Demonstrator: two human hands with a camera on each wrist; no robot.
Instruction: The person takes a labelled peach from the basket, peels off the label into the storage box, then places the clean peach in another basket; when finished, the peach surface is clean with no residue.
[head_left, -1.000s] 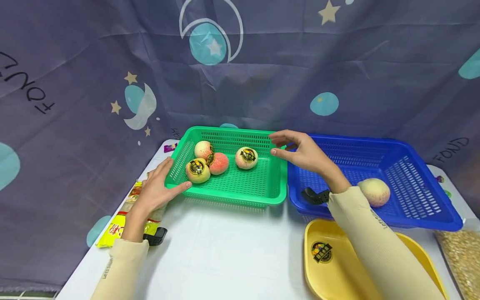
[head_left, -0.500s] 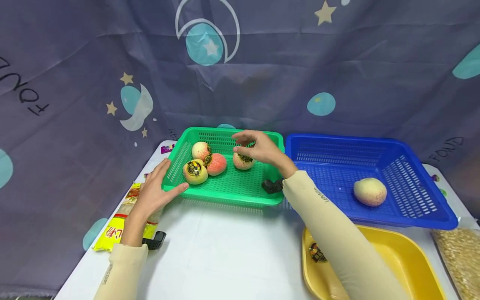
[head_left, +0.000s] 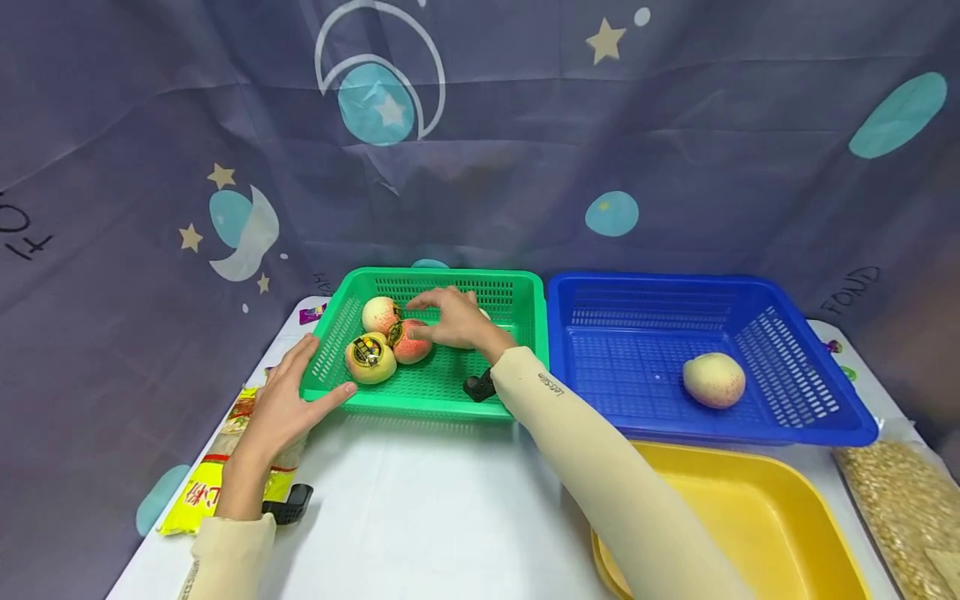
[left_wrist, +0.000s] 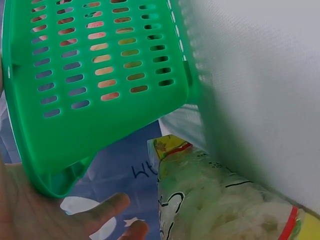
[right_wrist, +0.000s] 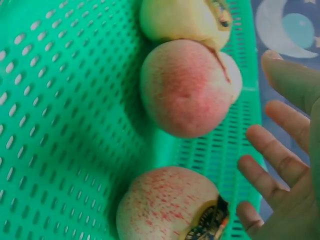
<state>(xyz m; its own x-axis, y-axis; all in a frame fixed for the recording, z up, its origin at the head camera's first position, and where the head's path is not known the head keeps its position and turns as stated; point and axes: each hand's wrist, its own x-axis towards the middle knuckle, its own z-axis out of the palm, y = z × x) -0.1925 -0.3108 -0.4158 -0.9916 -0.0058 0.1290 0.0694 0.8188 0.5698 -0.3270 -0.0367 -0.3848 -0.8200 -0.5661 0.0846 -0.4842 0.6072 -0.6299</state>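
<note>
Several peaches lie in a green plastic basket [head_left: 442, 407]. At its left are a pale peach [head_left: 380, 315], a yellowish peach [head_left: 360, 372] with a dark label and a red peach [head_left: 416, 348]. My right hand [head_left: 459, 322] hovers over the middle of the basket beside the red one, fingers spread and holding nothing. Mostly hidden behind that hand, a speckled peach [right_wrist: 160, 200] shows in the right wrist view. My left hand [head_left: 279, 417] rests at the basket's left front corner, fingers extended along the outside of the rim and thumb stretched out.
A blue basket [head_left: 615, 367] with one peach [head_left: 714, 380] stands beside the green one. In front of it is a yellow basin [head_left: 738, 500], partly under my right sleeve. A yellow-ended food bag [head_left: 197, 502] lies at the left, and a bag of grains [head_left: 888, 487] at the right.
My right hand has moved left from the right rim of the green basket, past the speckled peach, to beside the red peach. My left hand stays at the basket's corner. The view has shifted slightly.
</note>
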